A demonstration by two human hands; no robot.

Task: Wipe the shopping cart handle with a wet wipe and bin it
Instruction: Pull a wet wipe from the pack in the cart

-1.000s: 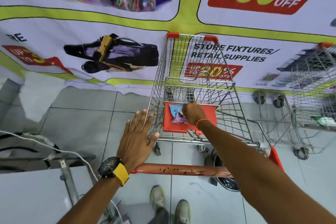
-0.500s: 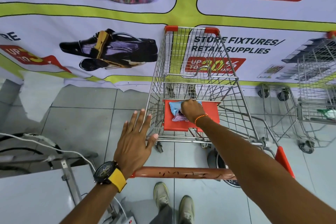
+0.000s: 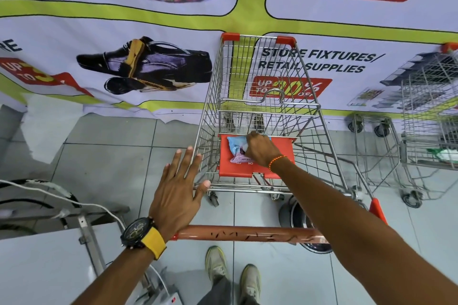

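Note:
A wire shopping cart (image 3: 213, 116) stands in front of me, its reddish-brown handle (image 3: 247, 233) running across low in the view. A light blue and pink wet wipe pack (image 3: 236, 148) lies on the cart's red child seat flap (image 3: 235, 171). My right hand (image 3: 260, 150) reaches into the cart and closes its fingers on the pack's top. My left hand (image 3: 178, 190), wearing a black watch with a yellow strap, is spread flat with its heel on the handle's left end and its thumb at the cart's rim.
A printed sale banner (image 3: 148, 32) covers the wall just beyond the cart. A second wire cart (image 3: 426, 131) stands at the right. A metal frame with white cable (image 3: 74, 205) is at the left. A dark round bin (image 3: 300, 220) sits on the tiled floor under the handle.
The view has tilted slightly. My right hand has pressed further onto the wipe pack and now pinches at its top. My left hand has stayed on the handle's left end.

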